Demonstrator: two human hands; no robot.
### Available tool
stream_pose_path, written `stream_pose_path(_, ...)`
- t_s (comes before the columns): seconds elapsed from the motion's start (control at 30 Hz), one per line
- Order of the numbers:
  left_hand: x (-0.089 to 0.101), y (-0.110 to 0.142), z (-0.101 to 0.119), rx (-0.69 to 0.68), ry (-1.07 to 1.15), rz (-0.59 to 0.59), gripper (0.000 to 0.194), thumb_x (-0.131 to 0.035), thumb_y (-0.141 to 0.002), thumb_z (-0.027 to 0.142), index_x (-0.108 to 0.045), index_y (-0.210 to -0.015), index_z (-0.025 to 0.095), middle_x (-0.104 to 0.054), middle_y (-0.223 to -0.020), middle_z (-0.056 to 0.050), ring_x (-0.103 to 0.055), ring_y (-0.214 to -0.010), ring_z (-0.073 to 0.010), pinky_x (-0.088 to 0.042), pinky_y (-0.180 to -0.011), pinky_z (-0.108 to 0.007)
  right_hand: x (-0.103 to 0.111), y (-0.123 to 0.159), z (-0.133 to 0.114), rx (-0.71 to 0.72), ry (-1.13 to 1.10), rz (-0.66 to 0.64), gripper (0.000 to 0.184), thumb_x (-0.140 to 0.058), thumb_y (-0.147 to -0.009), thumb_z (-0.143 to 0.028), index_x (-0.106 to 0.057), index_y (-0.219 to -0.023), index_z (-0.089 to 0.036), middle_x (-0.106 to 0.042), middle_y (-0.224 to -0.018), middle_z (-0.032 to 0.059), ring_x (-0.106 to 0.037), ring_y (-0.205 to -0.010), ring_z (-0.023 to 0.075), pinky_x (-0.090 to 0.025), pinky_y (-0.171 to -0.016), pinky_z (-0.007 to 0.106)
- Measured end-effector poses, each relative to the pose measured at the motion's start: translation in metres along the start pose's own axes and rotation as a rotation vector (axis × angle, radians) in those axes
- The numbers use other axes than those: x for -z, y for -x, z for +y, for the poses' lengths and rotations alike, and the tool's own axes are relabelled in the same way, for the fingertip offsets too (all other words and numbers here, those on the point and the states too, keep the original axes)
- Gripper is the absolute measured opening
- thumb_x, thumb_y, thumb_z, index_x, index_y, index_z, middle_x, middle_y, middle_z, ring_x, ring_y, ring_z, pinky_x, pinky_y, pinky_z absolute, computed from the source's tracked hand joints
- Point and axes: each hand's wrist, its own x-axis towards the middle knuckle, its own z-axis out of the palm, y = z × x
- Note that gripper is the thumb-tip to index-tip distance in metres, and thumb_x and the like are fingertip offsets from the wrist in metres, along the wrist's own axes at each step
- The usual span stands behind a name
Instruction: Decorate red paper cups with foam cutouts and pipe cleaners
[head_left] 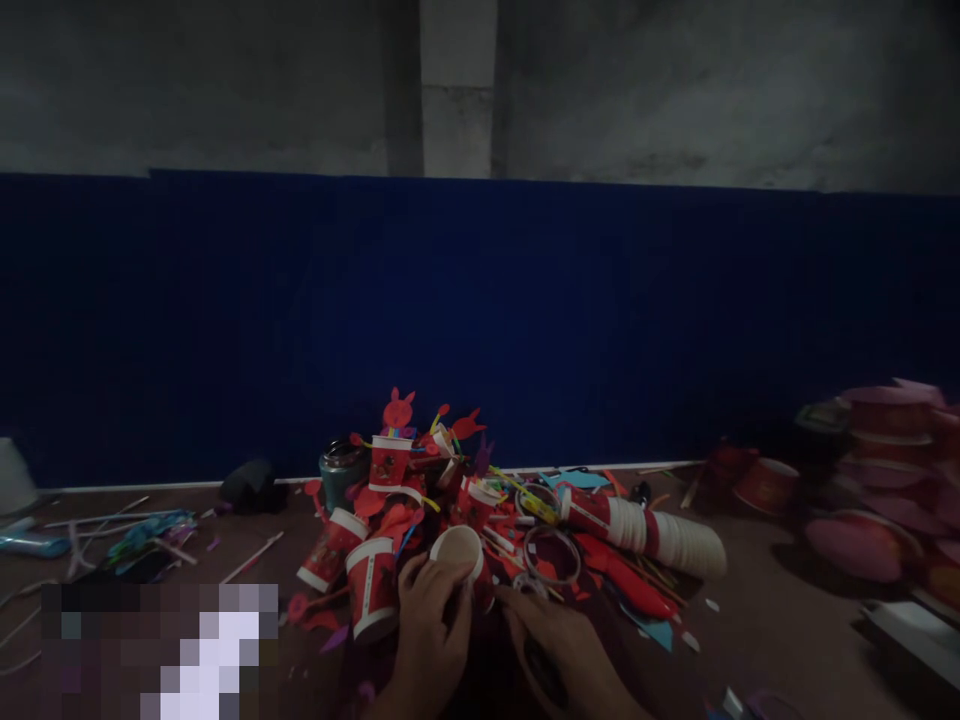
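In the head view, a red paper cup [457,546] with a white rim stands with its mouth facing up toward me. My left hand [435,612] is closed at the cup's near left side, fingers curled against it. Just to the right, my right hand [555,645] is closed low beside the same cup; a dark shape shows under its palm, too dim to name. Left of my left hand, another red paper cup [372,585] leans with its white rim up. A clear tape ring [552,555] lies beyond my right hand.
A stack of paper cups [667,540] lies on its side at right. Behind is a heap with a rabbit-shaped red cutout [397,412] and a dark jar [343,472]. Blurred pink and red cups [889,470] are piled far right. A blue panel [480,320] closes off the back.
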Motion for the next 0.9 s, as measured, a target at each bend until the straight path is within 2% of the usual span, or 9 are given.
stream_pose_path(0.23, 0.003, -0.004, 0.008, 0.083, 0.044, -0.012, 0.020, -0.050, -0.081, 0.010, -0.056, -0.095, 0.023, -0.066, -0.087, 0.001, -0.059, -0.082, -0.0162, -0.030, -0.087, -0.040, 0.009, 0.000, -0.005, 0.043, -0.050, -0.062, 0.054, -0.045, -0.076, -0.016, -0.047, -0.129, -0.025, -0.067, -0.106, 0.0084, -0.065, -0.090, 0.0209, -0.050, -0.076, 0.026)
stream_pose_path(0.43, 0.003, -0.004, 0.011, 0.119, 0.072, -0.010, 0.020, -0.049, -0.081, 0.009, -0.056, -0.094, 0.022, -0.065, -0.087, 0.000, -0.058, -0.082, -0.0170, -0.031, -0.087, -0.041, 0.004, -0.002, 0.001, 0.043, 0.011, -0.050, 0.053, -0.043, -0.075, -0.013, -0.050, -0.126, -0.025, -0.070, -0.098, 0.0066, -0.068, -0.081, 0.0196, -0.052, -0.072, 0.026)
stream_pose_path(0.63, 0.003, -0.005, 0.010, 0.107, 0.059, -0.021, 0.018, -0.050, -0.081, 0.010, -0.056, -0.093, 0.021, -0.065, -0.087, -0.001, -0.058, -0.083, -0.0173, -0.032, -0.087, -0.041, 0.006, 0.000, -0.002, 0.023, 0.008, -0.020, 0.050, -0.044, -0.075, -0.014, -0.052, -0.124, -0.026, -0.071, -0.096, 0.0061, -0.067, -0.080, 0.0191, -0.052, -0.070, 0.024)
stream_pose_path(0.8, 0.002, -0.006, 0.014, 0.098, 0.055, -0.013, 0.012, -0.053, -0.080, 0.013, -0.058, -0.089, 0.021, -0.066, -0.082, 0.000, -0.059, -0.079, -0.0168, -0.031, -0.087, -0.042, 0.011, 0.000, -0.015, -0.030, -0.222, -0.004, 0.030, -0.042, -0.083, -0.025, -0.063, -0.104, -0.022, -0.070, -0.084, 0.0063, -0.065, -0.075, 0.0178, -0.051, -0.070, 0.023)
stream_pose_path(0.9, 0.002, -0.007, 0.020, 0.021, 0.065, -0.045, 0.014, -0.052, -0.079, 0.011, -0.059, -0.085, 0.021, -0.067, -0.078, 0.001, -0.060, -0.076, -0.0156, -0.031, -0.088, -0.042, 0.006, -0.002, -0.019, -0.138, -0.409, 0.018, 0.032, -0.039, -0.088, -0.036, -0.065, -0.084, -0.019, -0.068, -0.073, 0.0042, -0.062, -0.069, 0.0162, -0.050, -0.066, 0.022)
